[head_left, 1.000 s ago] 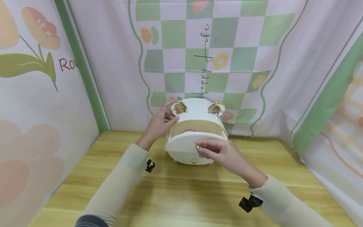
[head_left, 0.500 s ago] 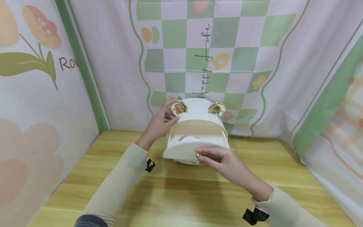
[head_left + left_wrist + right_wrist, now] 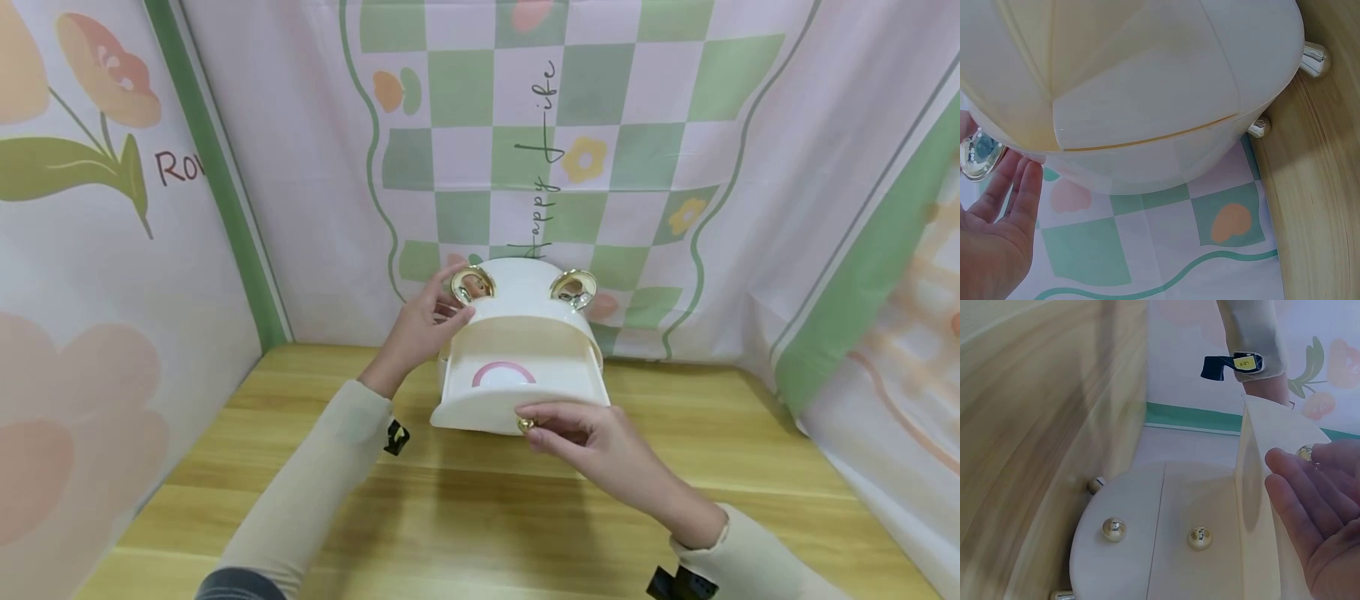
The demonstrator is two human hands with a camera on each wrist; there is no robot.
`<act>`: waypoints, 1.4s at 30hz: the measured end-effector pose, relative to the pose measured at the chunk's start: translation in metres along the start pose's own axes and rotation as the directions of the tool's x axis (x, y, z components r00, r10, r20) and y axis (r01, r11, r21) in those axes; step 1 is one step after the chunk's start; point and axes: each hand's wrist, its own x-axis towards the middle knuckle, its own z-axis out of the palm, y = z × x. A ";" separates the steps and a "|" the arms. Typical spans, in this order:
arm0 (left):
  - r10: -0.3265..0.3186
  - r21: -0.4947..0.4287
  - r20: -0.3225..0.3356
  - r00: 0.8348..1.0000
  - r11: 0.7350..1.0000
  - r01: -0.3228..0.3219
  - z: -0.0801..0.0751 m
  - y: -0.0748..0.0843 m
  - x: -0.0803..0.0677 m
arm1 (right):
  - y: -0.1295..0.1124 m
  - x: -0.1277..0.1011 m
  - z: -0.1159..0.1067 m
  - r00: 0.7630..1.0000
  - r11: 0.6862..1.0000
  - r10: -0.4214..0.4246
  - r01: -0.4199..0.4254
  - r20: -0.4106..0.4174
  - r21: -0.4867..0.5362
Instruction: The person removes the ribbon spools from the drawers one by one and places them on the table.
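Drawer, pale with a pink arc inside, juts from the glossy white, gold-ringed box on the table; your right hand pinches the drawer's gold knob, your left hand, fingers loosely extended, touches the box's side.

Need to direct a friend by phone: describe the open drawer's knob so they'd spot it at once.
On the wooden table stands a rounded white box with two gold loop-shaped ears. Its top drawer is open, with a round gold knob on the front. Unlike the two matching knobs on the closed fronts below, this one is pinched by the right hand.
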 end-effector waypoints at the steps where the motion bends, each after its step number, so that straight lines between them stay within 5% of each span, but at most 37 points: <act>1: 0.000 0.000 0.001 1.000 1.000 0.000 0.000 0.000 0.000 | 0.000 0.000 0.000 1.000 1.000 -0.009 0.009 0.005 -0.001; 13: -0.010 0.001 -0.001 1.000 1.000 0.010 -0.001 0.003 0.000 | -0.006 0.000 -0.012 0.992 0.987 -0.116 0.121 0.059 -0.106; 26: -0.027 -0.003 0.011 1.000 1.000 0.027 0.000 0.003 0.001 | -0.030 0.006 -0.040 0.973 0.938 -0.220 0.230 0.067 -0.258; 42: -0.025 -0.003 0.013 1.000 1.000 0.025 -0.001 0.003 0.000 | -0.044 0.039 -0.069 0.977 0.878 -0.209 0.209 0.048 -0.430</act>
